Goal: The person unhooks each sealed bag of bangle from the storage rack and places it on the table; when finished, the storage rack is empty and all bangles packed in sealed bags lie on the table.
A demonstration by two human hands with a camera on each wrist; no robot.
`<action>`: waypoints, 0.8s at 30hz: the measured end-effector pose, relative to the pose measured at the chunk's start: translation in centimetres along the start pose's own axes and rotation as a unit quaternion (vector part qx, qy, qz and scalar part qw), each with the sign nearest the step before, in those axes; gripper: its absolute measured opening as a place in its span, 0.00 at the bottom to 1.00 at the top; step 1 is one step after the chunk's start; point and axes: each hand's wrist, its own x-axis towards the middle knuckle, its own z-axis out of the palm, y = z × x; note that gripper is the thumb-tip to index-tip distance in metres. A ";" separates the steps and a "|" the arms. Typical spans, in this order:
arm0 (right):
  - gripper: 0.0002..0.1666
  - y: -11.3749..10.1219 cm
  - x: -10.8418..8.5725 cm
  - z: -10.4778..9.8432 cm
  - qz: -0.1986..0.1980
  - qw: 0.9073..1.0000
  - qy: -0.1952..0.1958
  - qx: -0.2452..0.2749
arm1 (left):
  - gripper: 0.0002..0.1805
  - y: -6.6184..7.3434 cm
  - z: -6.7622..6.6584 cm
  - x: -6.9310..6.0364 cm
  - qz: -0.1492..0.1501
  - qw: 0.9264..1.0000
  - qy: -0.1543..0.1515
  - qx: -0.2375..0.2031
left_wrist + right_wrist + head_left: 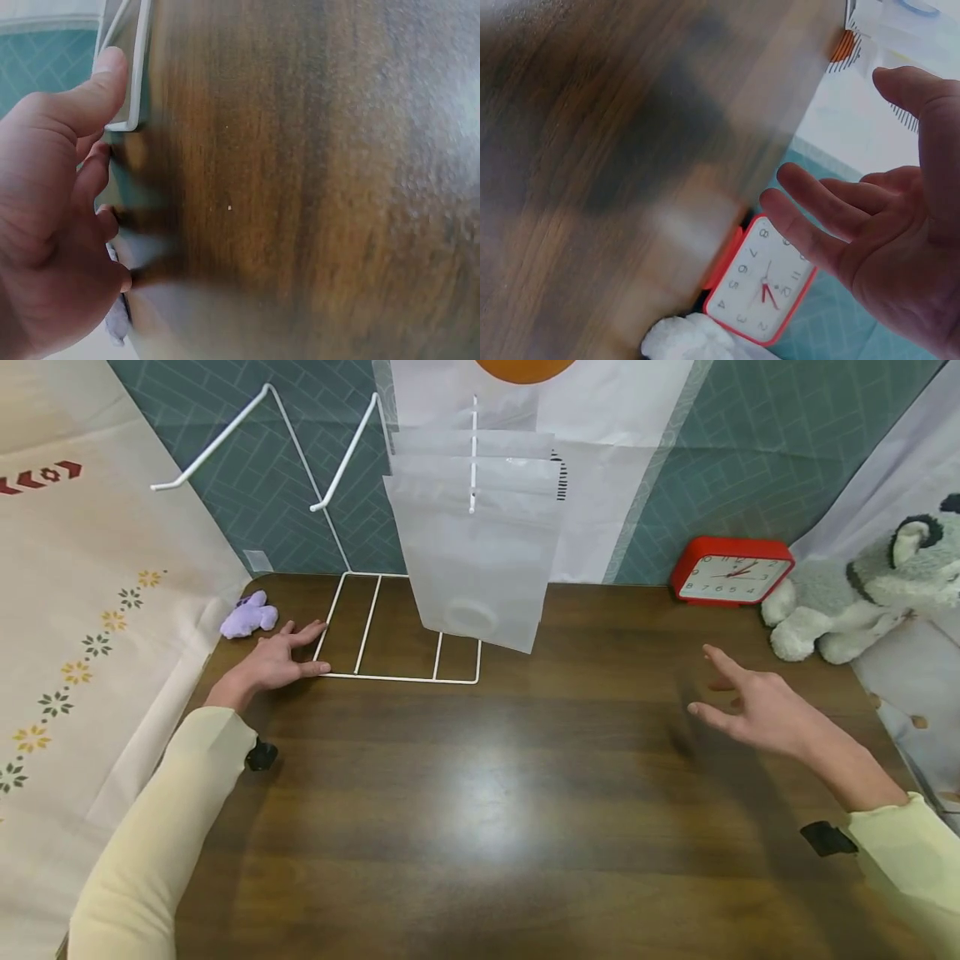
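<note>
A white wire rack [397, 678] stands at the back of the table, with prongs rising from its base. Several translucent white plastic bags [480, 552] hang from its right prong. At the base's left front corner is my left hand [276, 662], fingers spread; its thumb [112, 75] lies against the wire in the left wrist view. My right hand [772, 710] hovers over the right side of the table, holding nothing. Its fingers [817, 202] are loosely bent and apart, the clock behind them in the right wrist view.
A small purple plush toy [249, 615] lies beyond my left hand. A red clock [731, 572] stands at the back right, beside a grey and white plush animal [862, 593]. The brown wooden table [480, 827] meets a patterned cloth [82, 668] on the left.
</note>
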 end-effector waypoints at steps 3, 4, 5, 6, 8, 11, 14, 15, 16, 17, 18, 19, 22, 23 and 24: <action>0.53 -0.2 0.1 0.0 -0.006 1.000 0.002 0.000 | 0.46 0.1 -0.1 0.1 0.001 1.000 -0.001 0.012; 0.53 -0.3 0.2 0.0 -0.009 1.000 0.002 0.001 | 0.46 0.1 -0.2 0.1 0.001 1.000 0.000 0.017; 0.53 -0.3 0.2 0.0 -0.012 1.000 0.004 0.001 | 0.46 0.1 -0.2 0.1 0.002 1.000 0.000 0.021; 0.53 -0.4 0.2 0.0 -0.015 1.000 0.004 0.002 | 0.47 0.1 -0.2 0.1 0.003 1.000 0.000 0.026; 0.52 -0.5 0.2 0.0 -0.023 1.000 0.009 0.001 | 0.47 0.1 -0.2 0.0 0.006 0.999 -0.001 0.034; 0.51 -0.7 0.4 -0.1 -0.040 0.999 0.019 -0.001 | 0.47 -0.1 -0.3 -0.1 0.008 0.999 -0.001 0.042; 0.49 -1.1 0.7 -0.1 -0.062 0.998 0.032 0.001 | 0.48 -0.2 -0.3 -0.2 0.009 0.999 0.000 0.045; 0.49 -1.3 0.9 -0.2 -0.068 0.997 0.034 0.002 | 0.48 -0.2 -0.3 -0.2 0.009 0.999 -0.001 0.046; 0.48 -1.5 1.1 -0.2 -0.076 0.996 0.037 0.004 | 0.48 -0.2 -0.2 -0.2 0.009 0.999 -0.001 0.045; 0.48 -1.8 1.3 -0.3 -0.080 0.996 0.041 0.008 | 0.48 -0.3 -0.2 -0.2 0.010 0.999 -0.001 0.045; 0.47 -2.2 1.5 -0.4 -0.084 0.995 0.045 0.011 | 0.48 -0.3 -0.1 -0.2 0.012 0.999 -0.001 0.044; 0.46 -2.5 1.8 -0.5 -0.088 0.995 0.048 0.014 | 0.48 -0.3 -0.1 -0.1 0.012 0.999 -0.002 0.044; 0.44 -3.8 2.8 -1.1 -0.113 0.991 0.062 0.029 | 0.47 -0.3 0.3 -0.1 0.014 0.999 0.000 0.046; 0.43 -4.4 3.1 -1.4 -0.119 0.990 0.066 0.035 | 0.47 -0.2 0.3 -0.1 0.015 0.999 0.000 0.047; 0.42 -4.9 3.6 -1.6 -0.129 0.988 0.069 0.039 | 0.47 -0.2 0.4 -0.1 0.016 0.999 0.000 0.047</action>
